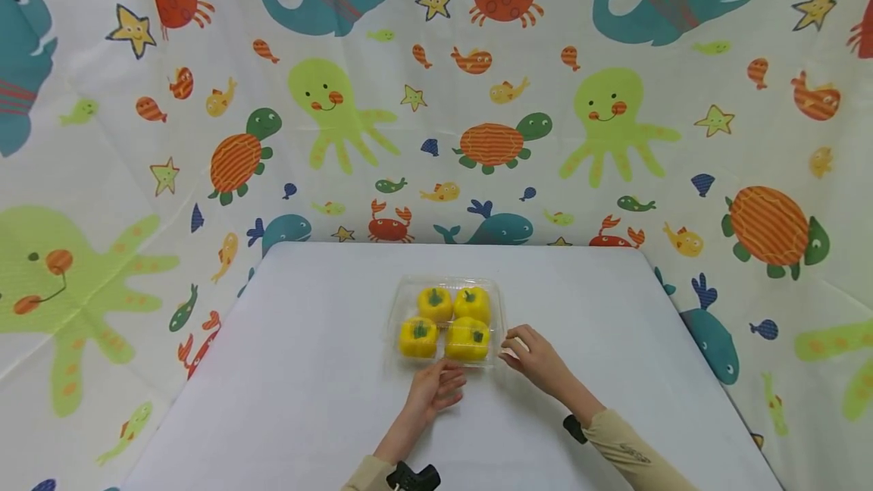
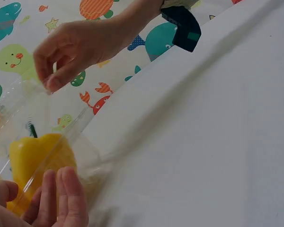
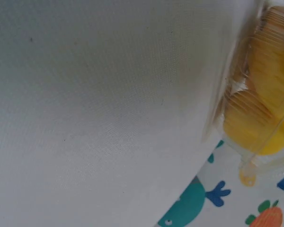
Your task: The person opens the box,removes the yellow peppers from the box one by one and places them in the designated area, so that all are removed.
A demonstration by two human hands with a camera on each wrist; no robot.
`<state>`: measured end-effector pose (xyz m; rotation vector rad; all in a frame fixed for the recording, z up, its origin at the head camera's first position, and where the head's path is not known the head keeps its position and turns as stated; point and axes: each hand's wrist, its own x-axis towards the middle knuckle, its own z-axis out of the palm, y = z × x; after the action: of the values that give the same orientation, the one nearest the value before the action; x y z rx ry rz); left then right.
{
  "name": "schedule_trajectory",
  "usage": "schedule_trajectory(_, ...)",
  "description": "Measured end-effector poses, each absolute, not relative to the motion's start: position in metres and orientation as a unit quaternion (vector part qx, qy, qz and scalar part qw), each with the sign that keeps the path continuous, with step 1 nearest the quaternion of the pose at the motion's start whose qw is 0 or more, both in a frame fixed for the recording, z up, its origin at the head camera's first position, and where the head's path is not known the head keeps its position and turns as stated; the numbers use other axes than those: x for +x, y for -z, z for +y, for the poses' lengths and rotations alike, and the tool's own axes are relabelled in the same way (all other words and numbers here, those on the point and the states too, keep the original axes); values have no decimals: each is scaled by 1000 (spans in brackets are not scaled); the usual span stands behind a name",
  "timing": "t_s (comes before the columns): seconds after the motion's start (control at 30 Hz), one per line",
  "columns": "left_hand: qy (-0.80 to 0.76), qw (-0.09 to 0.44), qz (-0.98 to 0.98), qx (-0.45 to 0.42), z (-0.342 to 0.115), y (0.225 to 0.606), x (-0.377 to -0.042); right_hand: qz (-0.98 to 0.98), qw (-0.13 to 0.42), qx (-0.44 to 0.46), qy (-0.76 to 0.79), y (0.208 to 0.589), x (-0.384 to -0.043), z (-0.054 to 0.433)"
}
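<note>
A clear plastic clamshell box (image 1: pixel 394 324) lies on the white table, holding several yellow bell peppers (image 1: pixel 467 338) with green stems. At its front edge is my left hand (image 1: pixel 431 392), fingertips touching the rim and the other fingers extended loosely. In the left wrist view, those fingers (image 2: pixel 73 196) lie in front of a yellow pepper (image 2: pixel 42 153) seen through the plastic. My right hand (image 1: pixel 535 358) is at the box's right front corner, its thumb and fingertips pinching the lid's thin edge. The right wrist view catches the box's side with peppers (image 3: pixel 255 118) inside.
The white table (image 1: pixel 307 400) extends around the box on all sides. A curtain (image 1: pixel 436 173) printed with sea animals hangs behind the table and along both sides. Dark wrist cameras (image 1: pixel 413 477) sit on both forearms, over beige sleeves (image 1: pixel 624 449).
</note>
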<state>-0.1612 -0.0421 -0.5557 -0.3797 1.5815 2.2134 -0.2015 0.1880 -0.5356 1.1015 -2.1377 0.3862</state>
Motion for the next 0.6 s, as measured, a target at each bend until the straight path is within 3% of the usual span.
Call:
schedule_trajectory(0.13, -791, 160, 570, -155, -66, 553, -162, -821, 338, 428, -170, 531, -202, 189)
schedule_trajectory(0.37, -796, 114, 565, -186, -101, 550, -166, -811, 373, 400, -206, 517, -210, 187)
schedule_trajectory(0.6, -808, 98, 551, -184, -117, 549, -168, -836, 342, 330, -275, 510, -216, 184)
